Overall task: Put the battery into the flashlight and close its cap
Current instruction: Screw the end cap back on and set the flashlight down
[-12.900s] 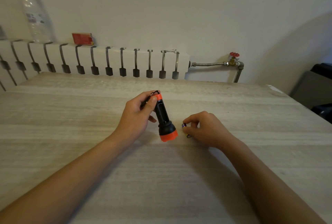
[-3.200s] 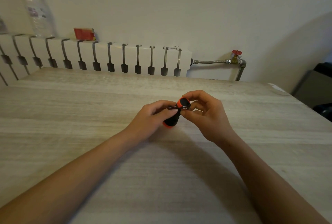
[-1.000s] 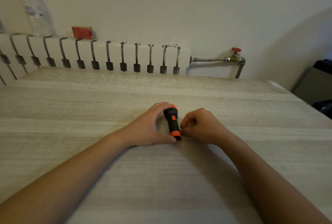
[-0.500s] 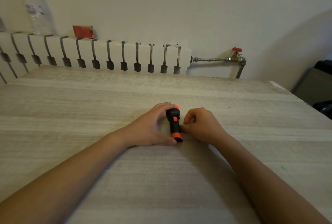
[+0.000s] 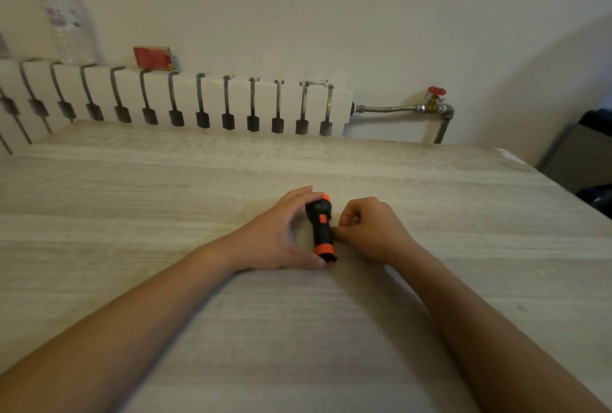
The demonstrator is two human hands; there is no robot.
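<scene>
The black flashlight [image 5: 320, 230] with orange rings lies on the wooden table [image 5: 165, 197], its wide head pointing away from me and its capped tail towards me. My left hand [image 5: 275, 237] cups it from the left, with fingertips on the head and the thumb at the tail end. My right hand [image 5: 371, 230] rests on the table to the right, its fingers curled in and the thumb tip touching the side of the flashlight's body. No battery is in sight.
A white radiator [image 5: 185, 97] runs along the table's far edge, with a plastic bottle [image 5: 66, 21] and a red box [image 5: 152, 58] on top. A pipe with a red valve [image 5: 436, 92] is at the back right. Dark furniture [image 5: 583, 154] stands past the right edge.
Three seconds ago both hands held the flashlight up and worked at its end. It now lies flat on the table. Over the last second the hands have hardly moved.
</scene>
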